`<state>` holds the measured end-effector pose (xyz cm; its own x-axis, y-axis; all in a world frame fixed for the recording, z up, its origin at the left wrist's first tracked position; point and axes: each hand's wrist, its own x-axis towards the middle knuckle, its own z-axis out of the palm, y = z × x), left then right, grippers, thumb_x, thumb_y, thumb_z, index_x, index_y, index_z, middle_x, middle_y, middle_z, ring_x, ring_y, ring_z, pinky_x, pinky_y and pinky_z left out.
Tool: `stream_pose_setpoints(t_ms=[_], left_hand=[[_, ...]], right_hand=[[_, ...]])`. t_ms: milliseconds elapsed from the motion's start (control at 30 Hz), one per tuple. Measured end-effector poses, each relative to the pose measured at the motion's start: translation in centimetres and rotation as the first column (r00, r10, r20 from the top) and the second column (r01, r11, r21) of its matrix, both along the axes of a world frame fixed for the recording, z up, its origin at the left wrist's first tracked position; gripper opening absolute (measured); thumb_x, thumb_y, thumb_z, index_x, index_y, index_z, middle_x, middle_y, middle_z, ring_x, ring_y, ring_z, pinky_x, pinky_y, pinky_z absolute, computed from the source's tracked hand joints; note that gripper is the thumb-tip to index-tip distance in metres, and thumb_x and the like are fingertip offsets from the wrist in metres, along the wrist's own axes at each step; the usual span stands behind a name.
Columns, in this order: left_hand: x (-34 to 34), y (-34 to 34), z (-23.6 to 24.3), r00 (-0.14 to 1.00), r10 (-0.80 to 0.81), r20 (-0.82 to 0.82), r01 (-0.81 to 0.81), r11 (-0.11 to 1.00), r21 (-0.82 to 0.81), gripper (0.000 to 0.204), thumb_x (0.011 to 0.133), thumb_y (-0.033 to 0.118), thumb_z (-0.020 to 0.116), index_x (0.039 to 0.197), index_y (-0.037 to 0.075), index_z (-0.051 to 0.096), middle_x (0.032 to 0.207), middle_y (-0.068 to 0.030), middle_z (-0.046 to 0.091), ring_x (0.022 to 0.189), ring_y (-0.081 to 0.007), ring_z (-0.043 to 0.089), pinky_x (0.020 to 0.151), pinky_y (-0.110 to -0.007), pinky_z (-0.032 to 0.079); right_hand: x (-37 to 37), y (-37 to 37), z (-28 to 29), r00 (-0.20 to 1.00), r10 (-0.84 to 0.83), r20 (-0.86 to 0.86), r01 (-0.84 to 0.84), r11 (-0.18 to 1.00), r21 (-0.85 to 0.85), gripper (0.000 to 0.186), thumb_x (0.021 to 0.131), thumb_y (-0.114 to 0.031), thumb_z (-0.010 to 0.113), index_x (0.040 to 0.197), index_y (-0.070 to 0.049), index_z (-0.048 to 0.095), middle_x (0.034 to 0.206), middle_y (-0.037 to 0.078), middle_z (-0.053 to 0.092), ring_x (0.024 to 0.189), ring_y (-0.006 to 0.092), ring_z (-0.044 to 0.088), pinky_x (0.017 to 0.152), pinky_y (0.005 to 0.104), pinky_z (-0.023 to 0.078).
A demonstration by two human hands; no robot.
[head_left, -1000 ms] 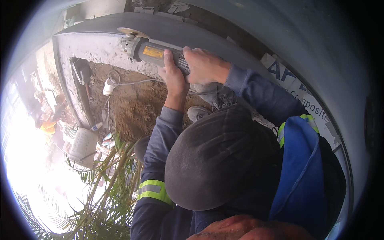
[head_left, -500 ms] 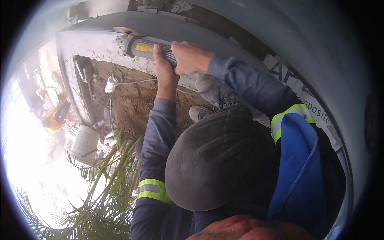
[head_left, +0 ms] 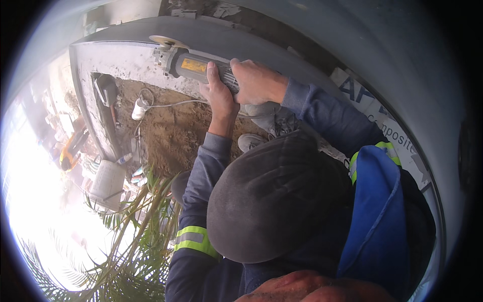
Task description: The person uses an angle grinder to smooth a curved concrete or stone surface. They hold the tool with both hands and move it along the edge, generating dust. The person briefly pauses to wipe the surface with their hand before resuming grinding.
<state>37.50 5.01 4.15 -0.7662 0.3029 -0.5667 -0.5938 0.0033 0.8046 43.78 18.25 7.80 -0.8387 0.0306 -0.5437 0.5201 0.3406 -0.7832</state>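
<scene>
Both my hands grip a grey angle grinder (head_left: 193, 64) with a yellow label. Its disc (head_left: 163, 41) lies at the rim of a large grey curved shell (head_left: 126, 30), just above the shell's white, rough edge (head_left: 121, 63). My left hand (head_left: 219, 93) wraps the tool's body from below, its dark blue sleeve with a reflective band running down. My right hand (head_left: 256, 80) clasps the rear of the body from the right. A white cable (head_left: 171, 104) trails from the tool to a white plug (head_left: 138, 108) on the sandy ground. A dark cap (head_left: 276, 201) fills the middle.
Brown sandy ground (head_left: 176, 136) lies below the hands, with two grey shoes (head_left: 264, 110) on it. A dark long-handled tool (head_left: 108, 95) leans at the left. A white bucket (head_left: 106, 182), an orange object (head_left: 70, 151) and palm fronds (head_left: 126, 246) sit lower left. A grey curved wall (head_left: 402, 75) rises at the right.
The grinder and both hands slid a little up and left along the edge, then came back. Both grips stayed the same.
</scene>
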Motion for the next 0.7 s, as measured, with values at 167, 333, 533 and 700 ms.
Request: stream_pose_setpoints(t_ms=[167,333,533,700], left_hand=[[1.8,0.6,0.6,1.000,0.002,0.008,-0.002,0.998,-0.060,0.043,0.109,0.036,0.053,0.128,-0.003,0.055,0.112,-0.0107,0.066,0.095,-0.0181,0.068,0.083,-0.035,0.059],[0.2,-0.1,-0.4,0.999,-0.032,0.020,0.031,0.999,0.035,0.038,0.109,0.030,0.054,0.129,-0.003,0.053,0.112,-0.0100,0.064,0.095,-0.0162,0.066,0.081,-0.034,0.057],[-1.4,-0.1,-0.7,0.999,-0.042,-0.008,0.042,0.999,-0.018,0.044,0.109,0.035,0.052,0.129,-0.004,0.053,0.112,-0.0118,0.065,0.097,-0.0200,0.068,0.083,-0.036,0.058],[-2.3,-0.1,-0.9,1.000,0.016,0.026,-0.016,1.000,-0.006,0.042,0.108,0.034,0.056,0.128,-0.003,0.053,0.111,-0.0108,0.063,0.094,-0.0175,0.066,0.080,-0.034,0.058]], right_hand=[[1.5,0.4,0.5,0.999,-0.013,0.043,0.013,1.000,-0.005,0.053,0.072,-0.011,0.082,0.108,0.016,0.054,0.092,0.033,0.071,0.092,0.0450,0.074,0.077,0.0472,0.060],[0.4,0.3,0.3,1.000,0.007,0.013,-0.007,1.000,-0.007,0.053,0.071,-0.010,0.080,0.109,0.017,0.054,0.094,0.035,0.070,0.092,0.0455,0.074,0.075,0.0468,0.060],[-1.1,-0.4,-1.0,1.000,-0.014,-0.010,0.014,1.000,-0.016,0.047,0.071,-0.006,0.077,0.107,0.017,0.057,0.094,0.035,0.071,0.091,0.0443,0.075,0.074,0.0460,0.061],[-2.5,-0.6,-1.6,1.000,0.006,-0.015,-0.006,1.000,-0.015,0.045,0.071,-0.005,0.076,0.106,0.018,0.059,0.094,0.034,0.072,0.090,0.0423,0.076,0.074,0.0454,0.062]])
